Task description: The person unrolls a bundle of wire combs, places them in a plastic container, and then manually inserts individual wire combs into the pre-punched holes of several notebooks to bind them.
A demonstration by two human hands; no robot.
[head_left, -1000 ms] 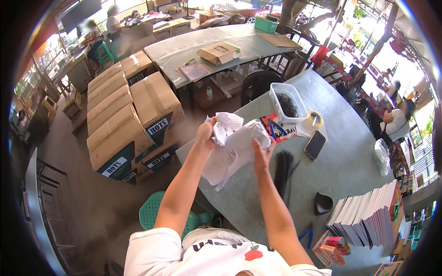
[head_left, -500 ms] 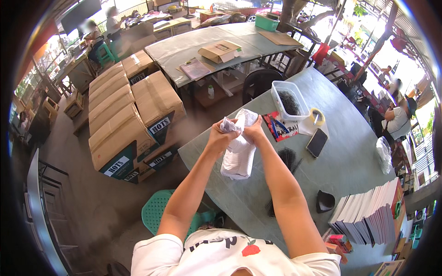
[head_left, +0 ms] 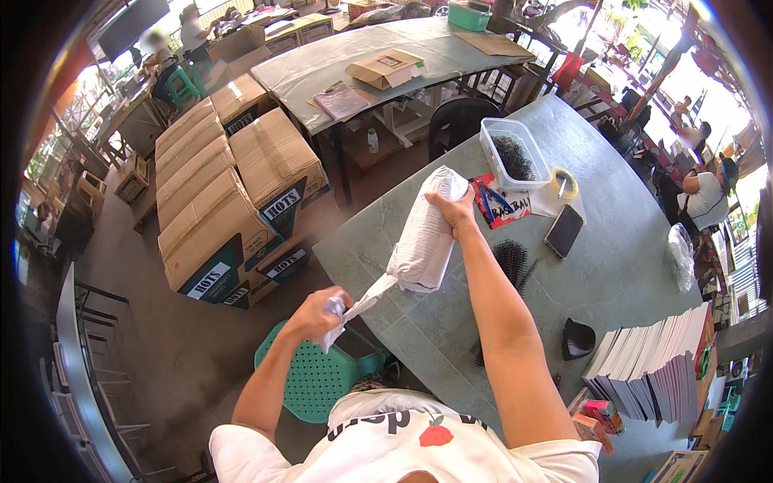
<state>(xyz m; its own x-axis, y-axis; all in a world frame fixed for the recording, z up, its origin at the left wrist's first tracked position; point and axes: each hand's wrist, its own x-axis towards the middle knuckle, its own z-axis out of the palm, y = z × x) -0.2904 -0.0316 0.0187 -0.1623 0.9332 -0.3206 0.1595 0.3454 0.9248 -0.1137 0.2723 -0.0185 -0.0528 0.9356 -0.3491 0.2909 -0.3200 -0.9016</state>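
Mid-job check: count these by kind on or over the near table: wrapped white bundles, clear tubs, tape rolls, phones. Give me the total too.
Wrapped white bundle, with the right hand on it: 1
Clear tub, holding black coils: 1
Tape roll: 1
Phone: 1
Total: 4

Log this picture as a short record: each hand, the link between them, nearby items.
Left hand: closed on the crumpled end of a twisted white paper-like strip
Right hand: gripping the upper end of a white cylindrical wrapped bundle
Link: strip runs from bundle's lower end to left hand
On grey table: clear plastic tub of black wiry pieces; yellow tape roll; black phone
Off table: green plastic stool; stacked brown cardboard boxes
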